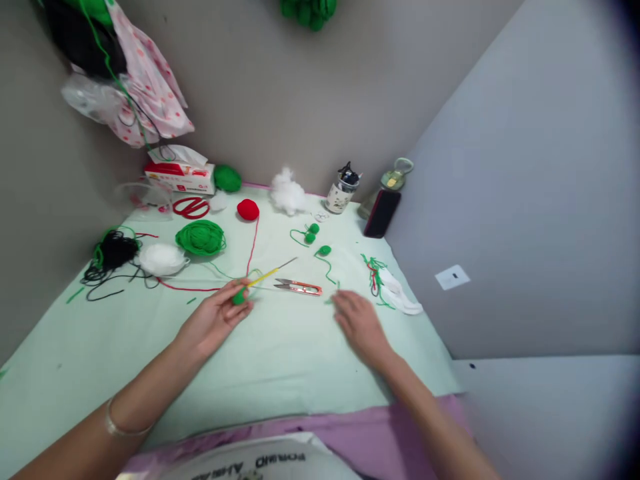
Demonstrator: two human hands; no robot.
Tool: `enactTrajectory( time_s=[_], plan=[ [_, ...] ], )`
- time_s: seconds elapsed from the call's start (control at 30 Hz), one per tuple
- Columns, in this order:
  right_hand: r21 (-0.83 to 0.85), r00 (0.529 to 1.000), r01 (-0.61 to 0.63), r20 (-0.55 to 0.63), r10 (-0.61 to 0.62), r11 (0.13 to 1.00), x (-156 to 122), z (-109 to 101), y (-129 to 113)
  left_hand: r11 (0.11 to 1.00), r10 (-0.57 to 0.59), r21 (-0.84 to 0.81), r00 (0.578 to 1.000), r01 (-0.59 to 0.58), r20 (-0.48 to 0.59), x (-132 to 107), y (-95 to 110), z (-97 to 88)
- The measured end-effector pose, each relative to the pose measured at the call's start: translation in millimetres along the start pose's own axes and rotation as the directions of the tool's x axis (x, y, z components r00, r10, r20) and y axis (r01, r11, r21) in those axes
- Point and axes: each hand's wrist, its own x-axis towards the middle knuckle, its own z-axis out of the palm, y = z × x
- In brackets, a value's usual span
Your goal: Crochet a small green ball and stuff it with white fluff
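Note:
My left hand (220,313) is closed around a small green crocheted piece (240,296) and a crochet hook (263,277) with a yellow handle. The hook's metal end points up and to the right. My right hand (361,327) is low over the table, slightly blurred, its fingers drawn together at a short bit of green yarn (339,286). Between the hands lie orange-handled thread snips (300,287), blades to the left. Just beyond are a small green crocheted ball (325,251) with a yarn tail and a pair of similar green balls (311,235).
Left on the table (280,360) are a green yarn ball (201,238), white yarn (163,259), black yarn (117,252) and red-handled scissors (191,207). Behind stand red yarn (248,210), stuffing (287,193), a pen cup (343,193) and a phone (383,213). Yarn scraps (376,277) lie right.

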Motion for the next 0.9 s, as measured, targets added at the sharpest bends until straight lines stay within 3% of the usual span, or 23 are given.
enactTrajectory(
  time_s=[0.07,0.13,0.2,0.27,0.3,0.4,0.47,0.53,0.67,0.73,0.8,0.9],
  plan=[
    [-0.075,0.985,-0.153,-0.094,0.146,0.985,1.4,-14.5,34.5,1.0,0.001,0.005,0.999,-0.001,-0.054,2.7,-0.5,-13.0],
    [-0.104,0.965,-0.221,-0.166,0.202,0.97,0.4,-21.7,37.2,1.0,-0.006,0.013,0.998,0.007,-0.069,5.0,-2.1,-21.3],
    [-0.1,0.976,-0.169,-0.157,0.152,0.981,-4.0,-15.6,17.6,1.0,-0.011,0.021,0.997,0.013,-0.071,5.5,-3.3,-24.2],
    [-0.068,1.0,0.017,-0.022,-0.019,0.998,-9.5,-3.4,-0.1,0.999,-0.016,0.03,0.997,0.019,-0.077,4.6,-3.8,-23.8],
    [-0.091,0.999,0.043,0.029,-0.04,0.995,-11.4,1.1,-1.3,0.999,-0.018,0.035,0.996,0.021,-0.083,4.0,-3.7,-23.2],
    [-0.209,0.984,-0.179,-0.05,0.172,0.961,-6.1,-0.7,29.8,0.999,-0.02,0.047,0.995,0.025,-0.1,2.8,-3.0,-22.4],
    [-0.241,0.967,-0.255,-0.08,0.243,0.936,10.4,-9.8,58.9,0.998,-0.023,0.053,0.994,0.029,-0.11,3.1,-2.7,-22.4],
    [-0.254,0.969,-0.246,-0.063,0.238,0.935,38.2,-13.2,72.8,0.997,-0.032,0.062,0.993,0.039,-0.117,3.9,-3.2,-20.7],
    [-0.257,0.983,-0.169,0.019,0.18,0.952,105.9,11.5,54.8,0.993,-0.062,0.096,0.991,0.074,-0.117,3.8,-5.5,-9.6],
    [-0.27,0.975,-0.195,0.05,0.216,0.943,127.7,24.5,49.6,0.991,-0.071,0.106,0.99,0.085,-0.125,2.3,-6.2,-3.6],
    [-0.302,0.948,-0.288,0.043,0.315,0.909,132.9,25.4,60.2,0.992,-0.071,0.094,0.986,0.086,-0.154,0.5,-5.6,-0.8],
    [-0.336,0.879,-0.453,-0.013,0.476,0.826,115.8,1.3,96.2,0.994,-0.049,0.085,0.981,0.066,-0.189,-2.1,-2.2,-2.5]
  ],
)
